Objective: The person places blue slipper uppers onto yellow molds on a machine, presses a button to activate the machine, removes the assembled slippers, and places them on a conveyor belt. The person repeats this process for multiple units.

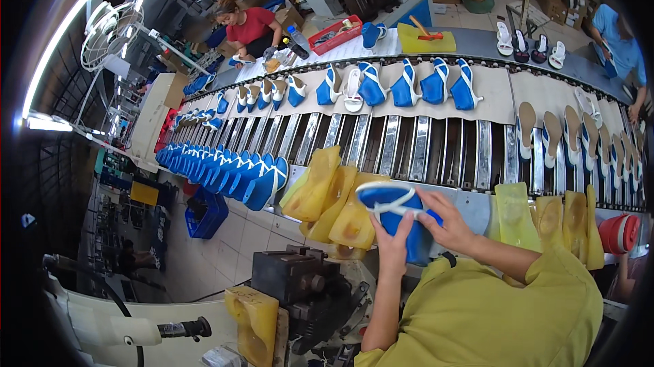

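Observation:
A blue wedge sandal with white crossed straps [390, 198] is held up, tilted, in front of my yellow-green shirt. My left hand [393, 244] grips it from below, with the thumb up against the strap. From the right, my right hand [446, 222] closes round its other side; some fingers are hidden behind the shoe. Just left of the sandal stand several translucent yellow moulded blocks [354, 220]. Past them, a tight row of blue sandals [255, 175] lines the near edge of the conveyor.
Beyond my hands runs a slatted metal conveyor [415, 146], carrying blue sandals [405, 84] and tan-soled white shoes [550, 135]. A dark machine block [300, 292] stands lower left beside another yellow block [252, 319]. A red round container [618, 233] sits right. Co-workers [252, 26] sit across the line.

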Available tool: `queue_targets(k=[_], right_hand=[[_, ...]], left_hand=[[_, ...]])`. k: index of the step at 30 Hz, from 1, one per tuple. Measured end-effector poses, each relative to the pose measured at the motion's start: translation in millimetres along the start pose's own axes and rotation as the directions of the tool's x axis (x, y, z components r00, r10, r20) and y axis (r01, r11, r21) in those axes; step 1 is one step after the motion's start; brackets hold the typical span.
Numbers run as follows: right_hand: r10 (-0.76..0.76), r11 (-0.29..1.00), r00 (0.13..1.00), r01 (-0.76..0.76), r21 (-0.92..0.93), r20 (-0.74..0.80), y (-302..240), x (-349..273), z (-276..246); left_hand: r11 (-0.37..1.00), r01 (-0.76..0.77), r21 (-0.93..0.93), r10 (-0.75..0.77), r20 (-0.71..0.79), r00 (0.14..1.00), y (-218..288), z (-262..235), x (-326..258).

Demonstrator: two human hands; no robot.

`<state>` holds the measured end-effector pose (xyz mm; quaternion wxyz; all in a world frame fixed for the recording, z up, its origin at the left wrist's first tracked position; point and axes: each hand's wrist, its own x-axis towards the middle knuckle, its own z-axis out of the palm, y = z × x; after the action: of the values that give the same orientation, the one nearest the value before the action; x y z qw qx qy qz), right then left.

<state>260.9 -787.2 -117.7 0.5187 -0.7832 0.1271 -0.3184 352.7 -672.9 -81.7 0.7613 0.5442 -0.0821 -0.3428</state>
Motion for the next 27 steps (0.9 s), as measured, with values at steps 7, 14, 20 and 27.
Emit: queue_targets(k=[7,14,20,27], right_hand=[[0.332,0.271,0.745,-0.663,0.698,0.578,77.7,-51.7,10.8],[0.441,0.782,0.823,-0.548,0.297,0.358,82.0,-39.7,-55.8],[0.577,0.728,0.816,-0.535,0.428,0.038,114.7,-8.8,-101.5],[0.482,0.703,0.625,-0.694,-0.154,-0.615,300.3,105.5,-212.8]], left_hand=[[0.691,-0.212,0.691,0.362,-0.076,0.929,-35.6,49.0,26.6],[0.964,0.061,0.259,-0.067,0.018,0.998,-88.9,66.2,68.3],[0.932,0.317,0.179,-0.357,0.279,0.892,-86.5,85.8,96.4],[0.846,0.308,0.436,-0.45,0.273,0.85,-104.3,44.1,87.5]])
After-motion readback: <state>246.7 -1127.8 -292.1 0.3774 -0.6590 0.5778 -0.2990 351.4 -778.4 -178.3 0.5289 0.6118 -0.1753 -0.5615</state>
